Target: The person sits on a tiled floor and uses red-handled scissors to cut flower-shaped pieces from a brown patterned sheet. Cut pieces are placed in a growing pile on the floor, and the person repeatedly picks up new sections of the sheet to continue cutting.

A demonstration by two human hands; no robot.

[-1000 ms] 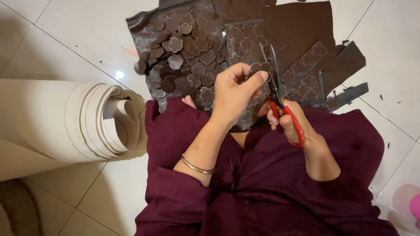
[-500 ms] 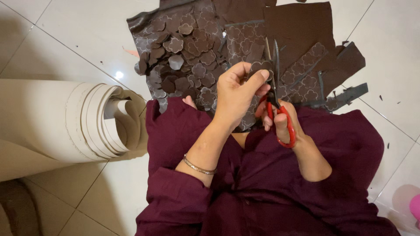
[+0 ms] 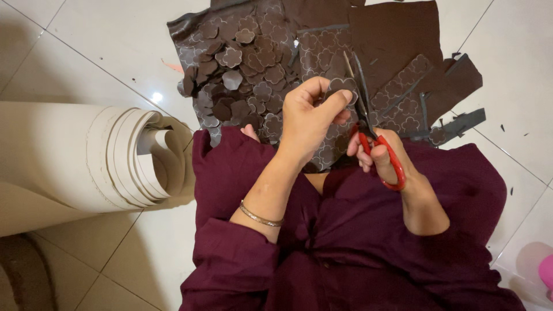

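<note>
My left hand (image 3: 310, 118) pinches a small brown flower-shaped fabric piece (image 3: 341, 86) at its fingertips. My right hand (image 3: 385, 155) grips red-handled scissors (image 3: 368, 129); their blades point up and sit against the right edge of that piece. Behind both hands, a brown patterned fabric sheet (image 3: 322, 43) lies on the floor. A pile of cut flower shapes (image 3: 239, 72) rests on its left part. I sit on the floor in maroon clothing (image 3: 345, 242), and a thin bracelet (image 3: 260, 217) circles my left wrist.
A large beige roll of sheet material (image 3: 86, 155) lies on the floor to the left. Plain dark brown fabric (image 3: 397, 31) and trimmed strips (image 3: 455, 124) lie at the upper right. The floor is white tile (image 3: 103, 34) with small scraps. A pink object (image 3: 546, 270) shows at the right edge.
The scissors' handles have closed a little and my right hand has edged up toward the piece. My left hand still holds the flower shape in about the same place.
</note>
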